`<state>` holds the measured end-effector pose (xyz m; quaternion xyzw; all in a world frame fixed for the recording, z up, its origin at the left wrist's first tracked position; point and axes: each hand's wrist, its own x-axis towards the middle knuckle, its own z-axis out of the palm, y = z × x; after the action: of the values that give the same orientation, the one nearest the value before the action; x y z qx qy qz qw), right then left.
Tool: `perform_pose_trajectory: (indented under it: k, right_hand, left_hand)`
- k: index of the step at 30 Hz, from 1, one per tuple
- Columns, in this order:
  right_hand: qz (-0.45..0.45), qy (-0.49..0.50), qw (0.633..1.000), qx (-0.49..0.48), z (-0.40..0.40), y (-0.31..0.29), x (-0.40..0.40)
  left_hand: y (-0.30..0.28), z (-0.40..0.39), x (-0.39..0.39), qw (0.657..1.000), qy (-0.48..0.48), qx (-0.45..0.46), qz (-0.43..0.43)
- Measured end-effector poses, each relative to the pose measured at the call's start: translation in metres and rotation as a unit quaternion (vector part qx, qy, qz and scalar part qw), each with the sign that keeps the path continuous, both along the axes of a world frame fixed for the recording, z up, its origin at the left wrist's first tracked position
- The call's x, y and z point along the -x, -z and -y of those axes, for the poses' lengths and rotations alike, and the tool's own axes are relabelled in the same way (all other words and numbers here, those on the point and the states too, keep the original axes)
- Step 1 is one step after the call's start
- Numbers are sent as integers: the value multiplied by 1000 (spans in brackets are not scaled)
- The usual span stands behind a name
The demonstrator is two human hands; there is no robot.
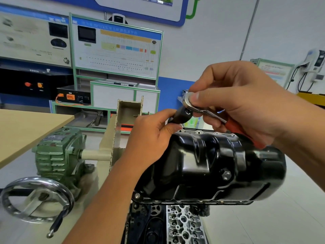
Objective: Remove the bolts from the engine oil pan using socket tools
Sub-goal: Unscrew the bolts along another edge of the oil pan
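While the black oil pan (211,164) sits bolted on the upturned engine (181,224) at lower centre, both hands work just above its far edge; largest beside it is the green gearbox (58,155) on the stand at left, with a chrome handwheel (35,199) in front of it and a wooden bench (22,131) behind; a hex bolt (226,175) stands in the pan's near wall and a smaller bolt (137,196) sits at its lower left flange corner; the right hand (246,103) has its grip curled round the red-handled ratchet (211,113), thumb pressed on the round head; the left hand (151,136) pinches the dark socket (181,116) under that head, fingers closed round it
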<state>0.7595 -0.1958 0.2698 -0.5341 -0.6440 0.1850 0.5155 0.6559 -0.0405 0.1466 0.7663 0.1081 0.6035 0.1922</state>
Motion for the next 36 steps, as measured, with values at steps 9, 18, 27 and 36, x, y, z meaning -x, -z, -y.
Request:
perform_pose_trajectory:
  k: [9, 18, 27, 36]
  right_hand:
    - [-33, -18, 999, 11, 2, 10, -3]
    - [19, 7, 1000, -7, 10, 24, 8]
    - [-101, 29, 993, -45, 5, 49, 31]
    - [67, -3, 995, 81, 13, 9, 8]
  left_hand:
    - [1, 1, 1, 1000, -4, -7, -5]
    - [5, 2, 2, 1000, -8, -22, -9]
    - [8, 7, 2, 1000, -7, -9, 12]
    - [10, 8, 7, 1000, -19, -13, -20]
